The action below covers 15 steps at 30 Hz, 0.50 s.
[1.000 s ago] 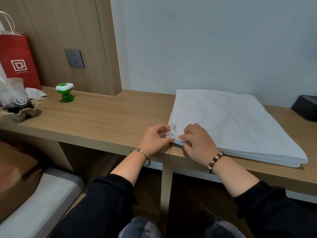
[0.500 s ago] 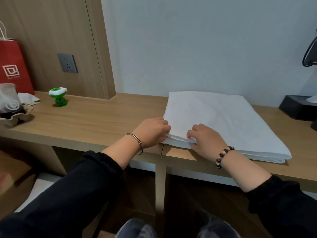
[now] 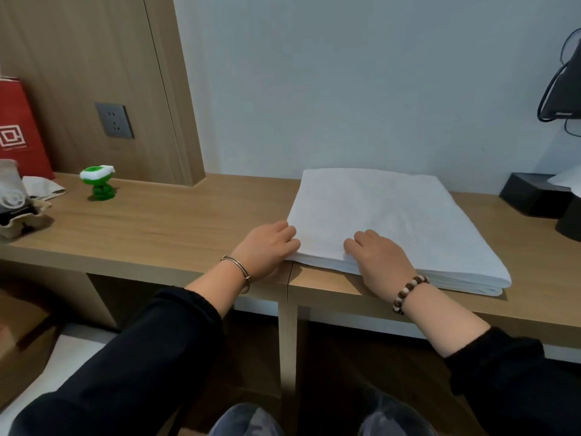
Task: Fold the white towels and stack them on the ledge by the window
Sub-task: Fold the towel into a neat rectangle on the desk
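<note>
A flat stack of folded white towels (image 3: 396, 215) lies on the wooden ledge (image 3: 176, 225) against the pale wall. My left hand (image 3: 267, 247) rests on the ledge with its fingers against the stack's near left corner. My right hand (image 3: 382, 256) lies on top of the stack's near edge, fingers bent and pressing down on the cloth. Neither hand lifts any layer.
At the ledge's left end stand a green and white toy (image 3: 100, 183), a red paper bag (image 3: 19, 127) and a cup in a cardboard tray (image 3: 14, 199). A black box (image 3: 531, 196) sits at the right. A wall socket (image 3: 114, 120) is on the wood panel.
Both hands have let go of the corner they pinched a second ago. They now lie flat against and on the stack. The view has shifted slightly left.
</note>
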Tool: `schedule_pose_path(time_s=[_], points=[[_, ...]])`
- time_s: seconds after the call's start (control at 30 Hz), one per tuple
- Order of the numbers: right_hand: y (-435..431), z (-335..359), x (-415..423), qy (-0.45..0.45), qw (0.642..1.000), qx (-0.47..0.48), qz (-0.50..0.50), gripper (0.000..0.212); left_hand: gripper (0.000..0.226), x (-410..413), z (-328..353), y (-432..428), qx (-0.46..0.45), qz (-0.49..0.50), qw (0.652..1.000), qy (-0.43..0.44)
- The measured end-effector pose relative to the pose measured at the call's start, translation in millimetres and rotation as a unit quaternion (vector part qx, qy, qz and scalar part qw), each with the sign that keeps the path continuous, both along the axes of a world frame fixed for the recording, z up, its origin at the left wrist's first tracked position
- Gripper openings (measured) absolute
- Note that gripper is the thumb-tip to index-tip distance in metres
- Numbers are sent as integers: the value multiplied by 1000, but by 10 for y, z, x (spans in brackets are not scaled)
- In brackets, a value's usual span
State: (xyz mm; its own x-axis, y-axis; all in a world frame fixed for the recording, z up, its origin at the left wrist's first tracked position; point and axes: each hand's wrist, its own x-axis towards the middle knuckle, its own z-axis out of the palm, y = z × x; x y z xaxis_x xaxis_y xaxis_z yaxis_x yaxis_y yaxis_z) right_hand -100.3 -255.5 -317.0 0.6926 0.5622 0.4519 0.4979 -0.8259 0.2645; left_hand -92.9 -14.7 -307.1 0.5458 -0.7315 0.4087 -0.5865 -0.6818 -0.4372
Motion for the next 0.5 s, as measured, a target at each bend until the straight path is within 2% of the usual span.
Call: schedule_pose_path(time_s=[0.07,0.13,0.2,0.27,0.33,0.4,0.5], points=[[-25,-22,35,15,1000,5,-11,41,8,-2,-10,-8,-26,-12,1000,11],[-48,-64,65,39,999,-2,0,38,11,-19,-43,-14,-44,-6,998,37],[-88,-41,90,114,993,4,7,27,15,-43,-64,-14,-57,17,995,78],[-128,107,119,240,965,102,-1,16,9,-64,-66,3,-86,54,987,124],[-174,236,228,304,931,205,-2,35,22,-69,-47,-35,-125,96,975,154],[-172,285,364,247,946,207,-32,37,32,-24,7,-154,-153,157,962,161],[-94,114,464,183,973,73,-123,35,30,99,89,-432,-152,285,935,145]])
